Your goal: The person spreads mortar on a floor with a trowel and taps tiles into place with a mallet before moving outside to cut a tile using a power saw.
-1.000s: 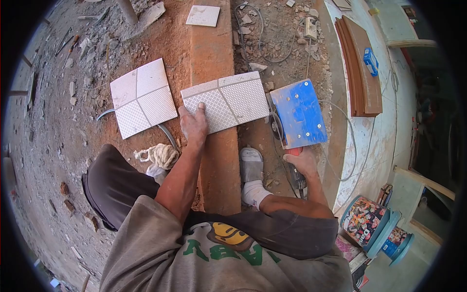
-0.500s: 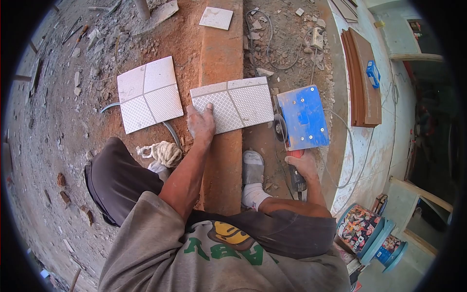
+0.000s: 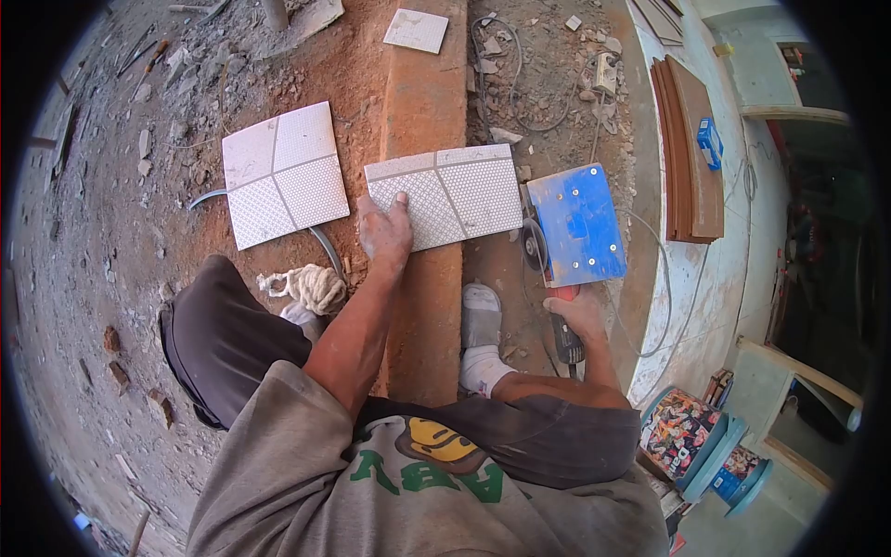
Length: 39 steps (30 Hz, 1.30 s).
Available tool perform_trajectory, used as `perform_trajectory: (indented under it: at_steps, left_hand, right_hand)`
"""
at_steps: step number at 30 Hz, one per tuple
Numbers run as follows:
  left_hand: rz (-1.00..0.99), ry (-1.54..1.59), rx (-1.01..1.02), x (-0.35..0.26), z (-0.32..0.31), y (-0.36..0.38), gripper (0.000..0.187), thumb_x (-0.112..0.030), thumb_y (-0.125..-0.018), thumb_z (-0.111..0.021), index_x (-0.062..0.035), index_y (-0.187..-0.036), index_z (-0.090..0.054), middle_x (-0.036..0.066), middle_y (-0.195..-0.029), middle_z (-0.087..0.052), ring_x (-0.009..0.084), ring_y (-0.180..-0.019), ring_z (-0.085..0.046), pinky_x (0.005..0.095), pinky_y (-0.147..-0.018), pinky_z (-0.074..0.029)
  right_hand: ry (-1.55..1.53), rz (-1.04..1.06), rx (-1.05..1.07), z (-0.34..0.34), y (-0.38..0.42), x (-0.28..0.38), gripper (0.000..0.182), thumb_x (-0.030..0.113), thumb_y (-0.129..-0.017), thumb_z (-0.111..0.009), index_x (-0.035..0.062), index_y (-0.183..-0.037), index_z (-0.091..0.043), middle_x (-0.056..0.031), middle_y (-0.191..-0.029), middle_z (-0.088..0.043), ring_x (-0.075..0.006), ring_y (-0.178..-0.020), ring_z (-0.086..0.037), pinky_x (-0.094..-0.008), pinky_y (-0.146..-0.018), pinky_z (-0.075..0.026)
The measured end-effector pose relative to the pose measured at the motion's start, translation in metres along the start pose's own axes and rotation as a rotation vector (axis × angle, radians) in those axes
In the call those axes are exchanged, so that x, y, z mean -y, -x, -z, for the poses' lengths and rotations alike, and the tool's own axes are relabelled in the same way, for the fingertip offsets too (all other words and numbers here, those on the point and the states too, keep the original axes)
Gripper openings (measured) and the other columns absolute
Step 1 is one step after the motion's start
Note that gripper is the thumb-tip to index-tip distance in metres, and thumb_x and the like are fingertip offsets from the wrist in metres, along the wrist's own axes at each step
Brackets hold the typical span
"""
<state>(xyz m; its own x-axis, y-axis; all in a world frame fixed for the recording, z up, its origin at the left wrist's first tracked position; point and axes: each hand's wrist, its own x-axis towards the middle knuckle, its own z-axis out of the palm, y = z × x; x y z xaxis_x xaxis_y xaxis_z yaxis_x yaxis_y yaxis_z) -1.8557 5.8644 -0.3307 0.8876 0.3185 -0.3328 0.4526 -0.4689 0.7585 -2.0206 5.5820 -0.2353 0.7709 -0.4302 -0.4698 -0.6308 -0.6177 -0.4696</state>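
Observation:
My left hand (image 3: pixel 385 230) grips the lower left edge of a white patterned tile (image 3: pixel 483 200), thumb on top and fingers mostly hidden beneath. The tile lies across an orange-brown beam (image 3: pixel 422 316). To its right, my right hand (image 3: pixel 582 312) is wrapped round an angle grinder (image 3: pixel 567 343) with a red and black body. A blue metal plate (image 3: pixel 577 223) with several screws is fixed on the grinder. The dark disc (image 3: pixel 533 243) shows at the plate's left side, close to the tile's right edge but apart from it.
Another patterned tile (image 3: pixel 283 176) lies on the dirt at left, near a bundle of pale rope (image 3: pixel 314 289). A small tile piece (image 3: pixel 415 32) sits at the beam's far end. A power strip (image 3: pixel 605 72), cables, brown boards (image 3: pixel 691 153) and paint buckets (image 3: pixel 685 432) are at right.

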Motion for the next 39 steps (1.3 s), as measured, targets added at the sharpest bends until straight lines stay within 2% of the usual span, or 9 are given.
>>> perform_trajectory:
  at_steps: [4, 8, 15, 17, 19, 24, 32, 35, 39]
  left_hand:
    - [0.019, 0.016, 0.034, -0.005, 0.004, 0.001, 0.045, -0.032, -0.085, -0.064, 0.0043, -0.105, -0.046, 0.027, -0.098, -0.060, 0.0423, -0.095, -0.059, 0.0479, -0.084, -0.044]
    - [-0.019, 0.022, -0.003, 0.002, 0.001, 0.000, 0.046, -0.036, -0.086, -0.062, 0.0029, -0.103, -0.046, 0.029, -0.097, -0.061, 0.0439, -0.093, -0.059, 0.0485, -0.084, -0.044]
    - [-0.019, -0.007, -0.001, 0.002, 0.000, 0.000, 0.045, -0.036, -0.086, -0.062, 0.0026, -0.102, -0.045, 0.028, -0.096, -0.061, 0.0434, -0.093, -0.059, 0.0483, -0.082, -0.044]
    - [-0.020, -0.010, -0.009, 0.002, -0.001, 0.000, 0.044, -0.036, -0.086, -0.062, 0.0024, -0.101, -0.045, 0.028, -0.095, -0.061, 0.0432, -0.092, -0.059, 0.0483, -0.081, -0.044]
    - [0.042, -0.009, 0.056, -0.001, 0.002, -0.001, 0.046, -0.034, -0.085, -0.063, 0.0038, -0.105, -0.045, 0.027, -0.103, -0.057, 0.0423, -0.098, -0.057, 0.0479, -0.085, -0.043]
    - [0.043, 0.005, 0.052, 0.001, 0.000, -0.001, 0.047, -0.035, -0.085, -0.063, 0.0037, -0.106, -0.045, 0.027, -0.103, -0.057, 0.0423, -0.099, -0.056, 0.0479, -0.086, -0.043]
    - [0.045, 0.006, 0.046, -0.001, 0.002, 0.000, 0.047, -0.034, -0.085, -0.062, 0.0025, -0.108, -0.045, 0.026, -0.104, -0.057, 0.0423, -0.099, -0.056, 0.0477, -0.086, -0.043]
    - [0.044, 0.017, 0.051, -0.001, 0.001, 0.000, 0.047, -0.034, -0.085, -0.062, 0.0022, -0.110, -0.045, 0.026, -0.105, -0.057, 0.0424, -0.100, -0.056, 0.0476, -0.086, -0.043]
    - [0.044, 0.033, 0.059, -0.003, 0.004, 0.001, 0.048, -0.034, -0.086, -0.062, 0.0028, -0.110, -0.044, 0.026, -0.105, -0.057, 0.0424, -0.100, -0.056, 0.0478, -0.086, -0.043]
  right_hand:
    - [0.054, 0.001, 0.019, 0.002, -0.003, 0.001, 0.054, 0.026, -0.059, -0.076, 0.0036, -0.106, -0.063, -0.0183, -0.101, -0.066, -0.0336, -0.096, -0.063, -0.0385, -0.084, -0.048]
    - [0.022, -0.018, -0.012, 0.004, 0.003, 0.020, 0.054, 0.027, -0.059, -0.076, 0.0046, -0.106, -0.064, -0.0181, -0.102, -0.065, -0.0332, -0.095, -0.063, -0.0383, -0.084, -0.048]
    - [0.017, -0.032, 0.044, 0.000, -0.007, 0.002, 0.054, 0.027, -0.058, -0.076, 0.0050, -0.106, -0.064, -0.0174, -0.103, -0.065, -0.0337, -0.096, -0.062, -0.0393, -0.084, -0.048]
    - [0.042, -0.010, 0.031, 0.000, -0.007, 0.003, 0.057, 0.029, -0.058, -0.076, 0.0039, -0.107, -0.063, -0.0186, -0.103, -0.065, -0.0346, -0.097, -0.062, -0.0402, -0.084, -0.047]
    - [0.030, -0.007, 0.026, -0.001, -0.009, -0.001, 0.059, 0.030, -0.058, -0.077, 0.0033, -0.108, -0.062, -0.0191, -0.103, -0.065, -0.0352, -0.097, -0.062, -0.0405, -0.084, -0.047]
    - [0.024, 0.000, 0.020, -0.004, -0.016, -0.011, 0.063, 0.031, -0.057, -0.077, 0.0014, -0.110, -0.060, -0.0203, -0.103, -0.064, -0.0366, -0.098, -0.061, -0.0406, -0.085, -0.047]
    - [-0.024, 0.075, -0.054, -0.007, -0.024, -0.013, 0.066, 0.028, -0.057, -0.078, -0.0021, -0.112, -0.057, -0.0196, -0.105, -0.064, -0.0334, -0.099, -0.062, -0.0390, -0.086, -0.048]
    - [0.016, 0.075, -0.088, -0.003, -0.017, 0.010, 0.066, 0.028, -0.057, -0.078, -0.0030, -0.112, -0.057, -0.0195, -0.105, -0.064, -0.0335, -0.099, -0.062, -0.0385, -0.086, -0.048]
    - [-0.049, 0.081, -0.049, -0.004, -0.021, 0.010, 0.067, 0.028, -0.057, -0.078, -0.0028, -0.113, -0.057, -0.0194, -0.104, -0.064, -0.0335, -0.099, -0.062, -0.0390, -0.086, -0.047]
